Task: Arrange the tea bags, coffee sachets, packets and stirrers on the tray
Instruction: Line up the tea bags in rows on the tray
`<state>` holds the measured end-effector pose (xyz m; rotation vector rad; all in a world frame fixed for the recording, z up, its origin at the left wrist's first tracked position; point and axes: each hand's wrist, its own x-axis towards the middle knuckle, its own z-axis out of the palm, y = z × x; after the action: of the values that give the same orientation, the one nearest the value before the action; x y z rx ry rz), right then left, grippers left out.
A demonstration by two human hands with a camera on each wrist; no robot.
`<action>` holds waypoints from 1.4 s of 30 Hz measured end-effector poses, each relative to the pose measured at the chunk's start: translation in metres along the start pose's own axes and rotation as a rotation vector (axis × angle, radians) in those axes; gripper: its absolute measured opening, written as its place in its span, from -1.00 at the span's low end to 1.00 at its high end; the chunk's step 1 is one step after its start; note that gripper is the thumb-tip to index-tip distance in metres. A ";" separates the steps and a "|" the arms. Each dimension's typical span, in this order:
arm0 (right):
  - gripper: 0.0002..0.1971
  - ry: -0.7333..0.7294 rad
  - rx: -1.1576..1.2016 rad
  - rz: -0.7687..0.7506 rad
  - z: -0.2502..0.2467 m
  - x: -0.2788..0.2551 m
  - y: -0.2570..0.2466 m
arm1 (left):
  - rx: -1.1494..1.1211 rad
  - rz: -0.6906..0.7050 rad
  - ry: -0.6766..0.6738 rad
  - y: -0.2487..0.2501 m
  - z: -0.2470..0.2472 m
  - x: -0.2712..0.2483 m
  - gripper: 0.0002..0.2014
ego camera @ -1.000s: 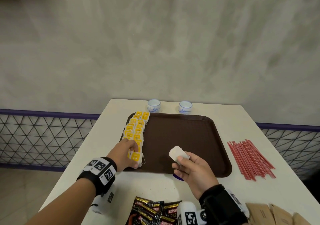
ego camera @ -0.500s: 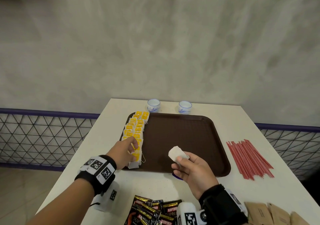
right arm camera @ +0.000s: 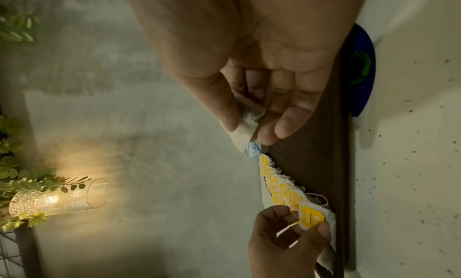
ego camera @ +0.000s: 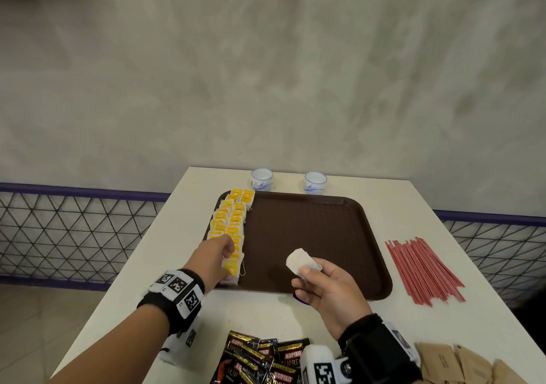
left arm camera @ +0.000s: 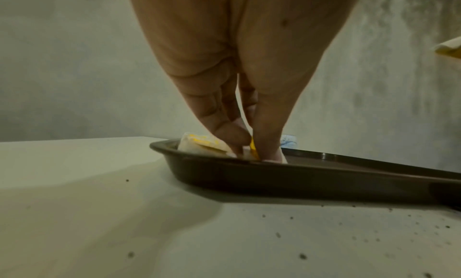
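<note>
A brown tray lies mid-table with yellow-tagged tea bags in two columns along its left side. My left hand is at the near end of those columns, and thumb and finger pinch a tea bag's yellow tag just inside the tray rim. My right hand hovers over the tray's near middle and pinches a white tea bag between thumb and fingers. The right wrist view shows that bag and my left hand on the row.
Red stirrers lie right of the tray. Black coffee sachets and brown packets sit at the near edge. Two small cups stand behind the tray. A blue disc peeks out under its front rim.
My left hand has crept slightly farther along the near end of the tea bag row, fingers still on the bags. The right hand has stayed in place with its bag.
</note>
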<state>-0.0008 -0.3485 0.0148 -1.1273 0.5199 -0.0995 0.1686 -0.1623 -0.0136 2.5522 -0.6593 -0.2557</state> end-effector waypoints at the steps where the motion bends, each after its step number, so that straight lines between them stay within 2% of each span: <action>1: -0.77 0.001 -0.003 0.001 0.000 0.000 0.000 | 0.000 0.003 0.021 0.000 -0.001 0.000 -0.56; 5: -0.77 0.004 -0.001 -0.002 0.000 0.000 0.000 | 0.032 0.068 0.089 -0.003 -0.003 -0.001 -0.54; 8: -0.80 -0.002 0.026 -0.007 0.003 -0.001 -0.003 | 0.054 0.100 0.078 -0.006 -0.006 -0.004 -0.57; 10: -0.82 -0.017 0.049 -0.011 0.007 -0.002 -0.005 | 0.021 0.107 0.116 -0.007 -0.013 -0.007 -0.61; 15: -0.81 -0.037 0.005 -0.050 0.014 -0.005 -0.006 | -0.259 0.083 0.251 0.002 -0.045 -0.031 -0.86; 17: -0.81 -0.038 -0.080 -0.107 0.021 -0.007 -0.005 | -0.478 0.087 0.136 0.016 -0.052 -0.049 -0.95; 20: -0.82 -0.055 -0.264 -0.258 0.035 -0.012 -0.005 | -0.773 0.111 -0.145 0.041 -0.047 -0.077 -0.77; 22: -0.82 -0.085 -0.396 -0.390 0.045 -0.016 -0.003 | -0.848 0.108 -0.207 0.055 -0.042 -0.088 -0.65; 28: -0.73 -0.068 -0.699 -0.682 0.067 -0.031 -0.001 | -1.046 -0.002 -0.118 0.075 -0.043 -0.098 -0.47; 30: -0.72 -0.084 -0.790 -0.723 0.070 -0.035 -0.001 | -1.075 -0.021 -0.070 0.075 -0.045 -0.097 -0.51; 33: -0.77 -0.148 -0.707 -0.720 0.069 -0.038 -0.007 | -1.063 0.004 -0.034 0.071 -0.048 -0.092 -0.69; 35: -0.77 -0.210 -0.525 -0.631 0.068 -0.040 -0.014 | -1.044 0.041 -0.042 0.066 -0.051 -0.089 -0.75; 37: -0.76 -0.207 -0.379 -0.540 0.068 -0.039 -0.023 | -0.995 0.108 -0.089 0.063 -0.055 -0.088 -0.78; 42: -0.88 -0.241 -0.475 -0.455 0.074 -0.033 -0.037 | -0.781 0.248 -0.116 0.061 -0.069 -0.085 -0.75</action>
<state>0.0098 -0.2917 0.0826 -1.6856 0.0592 -0.2399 0.0906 -0.1389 0.0813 1.7060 -0.7306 -0.4701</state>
